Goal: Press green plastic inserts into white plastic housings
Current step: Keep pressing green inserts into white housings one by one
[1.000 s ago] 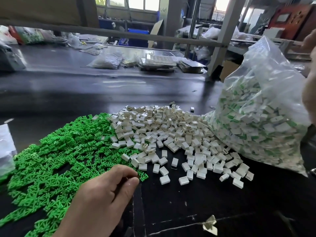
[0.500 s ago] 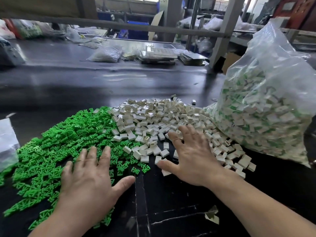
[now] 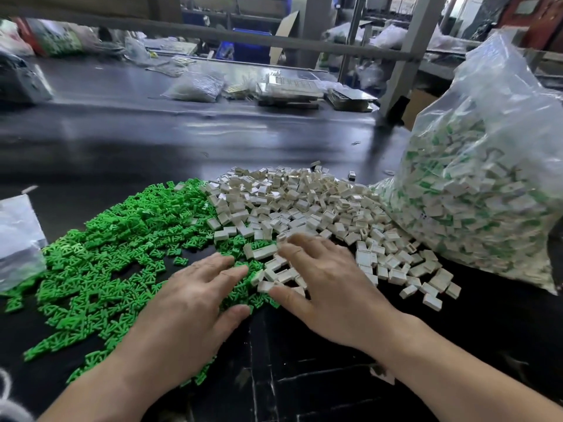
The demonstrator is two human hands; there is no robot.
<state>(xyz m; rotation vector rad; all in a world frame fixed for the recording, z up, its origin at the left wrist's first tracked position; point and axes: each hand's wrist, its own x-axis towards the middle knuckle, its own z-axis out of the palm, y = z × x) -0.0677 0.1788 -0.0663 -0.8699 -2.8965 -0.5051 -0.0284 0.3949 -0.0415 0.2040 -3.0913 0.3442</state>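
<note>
A wide heap of green plastic inserts (image 3: 115,248) covers the left of the black table. Beside it on the right lies a heap of white plastic housings (image 3: 304,202). My left hand (image 3: 189,315) lies flat with straight fingers on the near edge of the green heap. My right hand (image 3: 329,287) lies flat with spread fingers on the near left edge of the white heap, its fingertips among loose housings. Neither hand holds a part. The two hands are close together, thumbs a short way apart.
A large clear plastic bag (image 3: 487,184) full of assembled white-and-green pieces stands at the right, touching the white heap. Another clear bag (image 3: 18,239) lies at the left edge. Bags, trays and a metal frame post (image 3: 405,62) stand at the back of the table (image 3: 152,135).
My left hand went from a loose fist to lying flat on the green inserts. My right hand came in from the right and slid leftward over the housings toward the left hand.
</note>
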